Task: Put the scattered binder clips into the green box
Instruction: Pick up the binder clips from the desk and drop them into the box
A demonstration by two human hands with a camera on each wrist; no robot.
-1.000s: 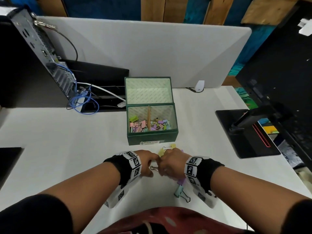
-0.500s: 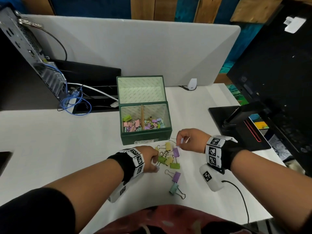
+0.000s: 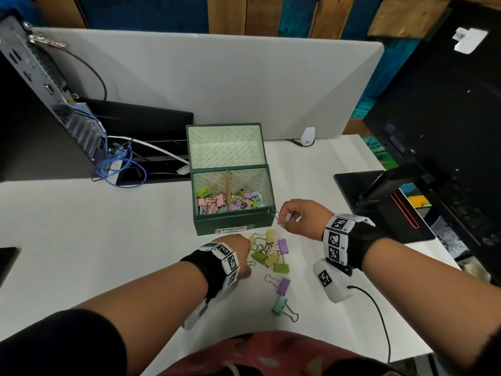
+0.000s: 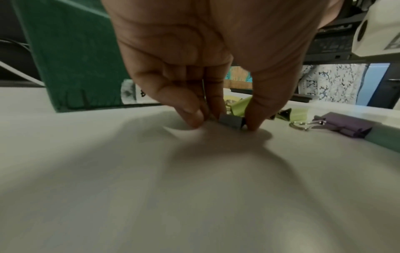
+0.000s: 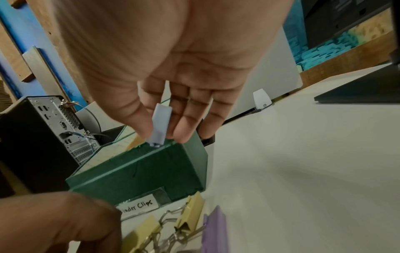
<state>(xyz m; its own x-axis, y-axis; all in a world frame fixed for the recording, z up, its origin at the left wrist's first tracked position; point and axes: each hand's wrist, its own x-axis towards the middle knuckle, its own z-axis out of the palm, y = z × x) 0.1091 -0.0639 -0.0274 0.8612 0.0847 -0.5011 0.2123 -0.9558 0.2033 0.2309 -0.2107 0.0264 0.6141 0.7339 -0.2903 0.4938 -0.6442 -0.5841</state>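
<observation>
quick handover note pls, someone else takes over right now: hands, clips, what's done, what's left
Right hand: pinches a pale blue clip by the green box's front right corner, not yet dropped in.
Left hand: low on the table, fingertips pinching a grey clip at the pile's left edge.
Done: many clips lie in both compartments of the open box.
Left: the two held clips, the loose pile in front of the box, then a purple clip and a mint clip nearer the body.
</observation>
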